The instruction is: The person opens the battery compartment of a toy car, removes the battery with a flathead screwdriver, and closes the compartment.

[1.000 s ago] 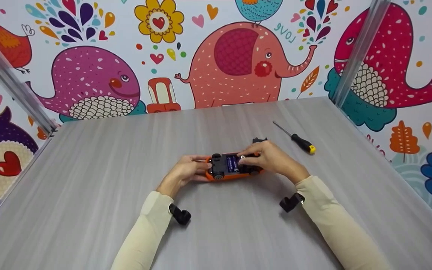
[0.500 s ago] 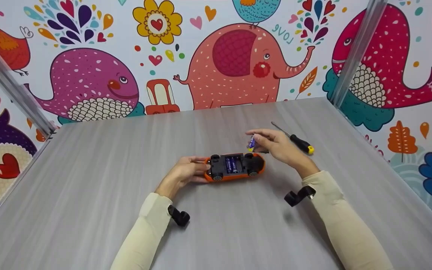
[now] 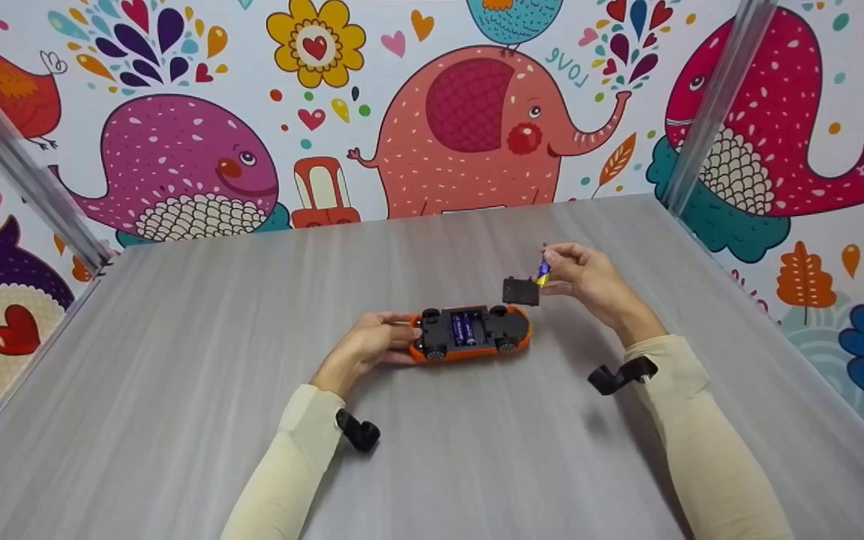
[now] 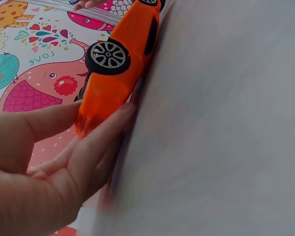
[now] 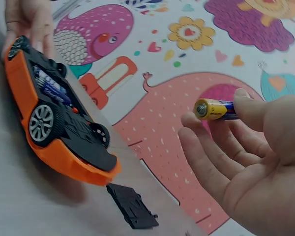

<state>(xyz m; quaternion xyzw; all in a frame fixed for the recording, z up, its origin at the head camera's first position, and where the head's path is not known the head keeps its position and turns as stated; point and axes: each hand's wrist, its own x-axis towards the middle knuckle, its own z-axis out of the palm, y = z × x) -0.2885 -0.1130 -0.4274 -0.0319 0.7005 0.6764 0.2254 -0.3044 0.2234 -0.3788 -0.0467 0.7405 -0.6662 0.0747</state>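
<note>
Two hands are at work on my table (image 3: 177,420). My left hand (image 3: 372,343) grips the left end of the car (image 3: 471,332), thumb and fingers curled round its orange nose; the left wrist view shows that pinch close up on the car (image 4: 119,64), which lies on its roof with the wheels up. Its black underside faces me and the battery bay is open, with two batteries (image 3: 463,328) lying side by side inside. From the right wrist view I see the same car (image 5: 54,123), bay open, one wheel toward the camera.

My right hand (image 3: 589,277) is lifted off the table, right of and beyond the car, well apart from it. It pinches one loose battery (image 3: 543,271) between thumb and fingertips; the right wrist view shows that battery (image 5: 217,109) with its metal end pointing left, the other fingers loosely spread beneath.

Between the car and my right hand a small black cover (image 3: 520,291) lies flat on the table, just beside the car's far right corner; it also shows in the right wrist view (image 5: 132,206).
</note>
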